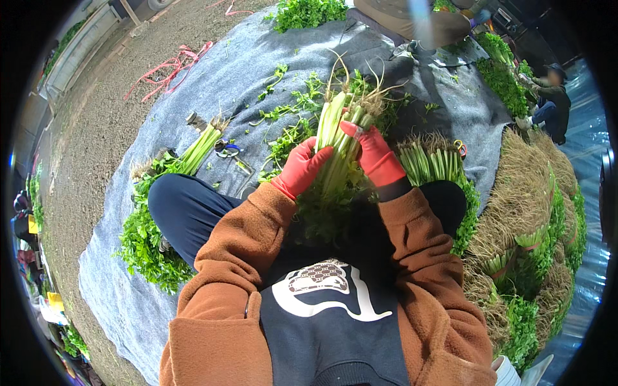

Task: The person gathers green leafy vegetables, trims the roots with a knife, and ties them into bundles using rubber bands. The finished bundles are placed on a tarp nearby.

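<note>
My left hand [303,165], in a red glove, grips the left side of a bunch of leafy celery-like stalks [333,128]. Its pale roots point away from me and its leaves hang in shadow over my lap. On the right side of the same bunch is my right hand [375,153], also red-gloved, with thumb and fingers around the stalks near the root end. Loose leafy trimmings [294,132] lie on the grey fabric sheet [188,116] just beyond. By my left knee rest more stalks [200,147] and blue-handled scissors [228,148].
Rooted stalks [429,161] lie by my right knee, near a red-and-yellow handle [461,148]. Tied bundles [514,188] are heaped at right. Pink strips [169,72] lie at the sheet's far-left edge. One person [553,103] crouches at right; another [410,24] sits ahead.
</note>
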`<state>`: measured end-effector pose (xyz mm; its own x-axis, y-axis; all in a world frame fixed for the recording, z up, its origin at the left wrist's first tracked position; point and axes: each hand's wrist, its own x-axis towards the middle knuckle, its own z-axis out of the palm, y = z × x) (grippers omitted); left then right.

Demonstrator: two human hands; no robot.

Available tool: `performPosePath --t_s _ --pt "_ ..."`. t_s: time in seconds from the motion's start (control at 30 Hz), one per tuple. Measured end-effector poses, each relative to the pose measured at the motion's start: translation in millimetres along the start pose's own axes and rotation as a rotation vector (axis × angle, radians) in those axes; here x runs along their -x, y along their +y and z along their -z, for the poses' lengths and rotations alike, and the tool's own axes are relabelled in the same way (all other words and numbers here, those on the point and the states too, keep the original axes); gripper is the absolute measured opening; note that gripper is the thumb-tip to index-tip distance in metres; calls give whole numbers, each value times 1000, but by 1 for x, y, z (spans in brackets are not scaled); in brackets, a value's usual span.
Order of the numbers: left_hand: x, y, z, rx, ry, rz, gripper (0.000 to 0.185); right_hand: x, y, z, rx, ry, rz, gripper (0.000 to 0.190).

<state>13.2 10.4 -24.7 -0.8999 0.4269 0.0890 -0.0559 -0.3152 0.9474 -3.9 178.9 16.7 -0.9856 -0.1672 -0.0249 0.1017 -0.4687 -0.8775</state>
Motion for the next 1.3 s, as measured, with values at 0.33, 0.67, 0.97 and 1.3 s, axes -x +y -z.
performPosePath --t_s 0.33,0.67,0.97,1.3 --pt "-3 -17 14 21 -178 111 34 -11 14 20 144 100 65 40" --pt "6 -8 -2 -166 -293 75 50 2 3 -11 -62 13 -28 51" --pt "6 -1 11 270 -66 388 33 33 -9 -6 1170 21 204 30" --pt "7 7 12 197 -109 443 40 29 -6 -5 1204 83 327 18"
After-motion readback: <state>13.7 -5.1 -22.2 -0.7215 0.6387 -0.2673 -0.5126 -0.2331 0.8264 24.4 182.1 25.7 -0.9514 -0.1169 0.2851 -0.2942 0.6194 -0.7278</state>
